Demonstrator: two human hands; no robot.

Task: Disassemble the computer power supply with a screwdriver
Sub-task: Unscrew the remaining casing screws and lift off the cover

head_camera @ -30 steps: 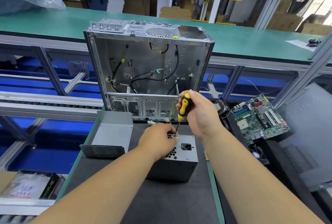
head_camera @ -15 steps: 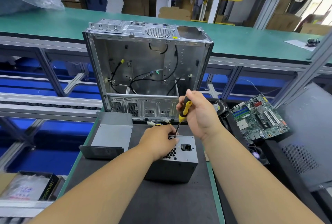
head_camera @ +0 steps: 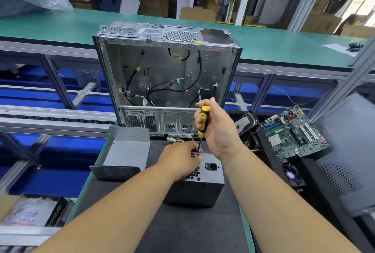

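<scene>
A grey metal power supply (head_camera: pixel 205 187) stands on the dark mat, its top face showing a honeycomb grille and a black power socket. My left hand (head_camera: pixel 180 159) lies curled over the grille side of that top face, its fingers beside the screwdriver tip. My right hand (head_camera: pixel 217 129) grips the yellow-and-black screwdriver (head_camera: pixel 203 122) nearly upright, with the tip set on the far edge of the top face. Yellow and white connector leads (head_camera: pixel 178 140) stick out behind the unit.
An open, emptied computer case (head_camera: pixel 168 78) stands upright just behind the power supply. A grey metal cover (head_camera: pixel 125 151) lies at left on the mat. At right sit a motherboard (head_camera: pixel 292 133), a hard drive (head_camera: pixel 245 122), a small fan (head_camera: pixel 292 175) and a dark side panel (head_camera: pixel 345 151).
The right hand has shifted its grip on the screwdriver handle, turning it in place. The left hand and power supply have stayed where they were.
</scene>
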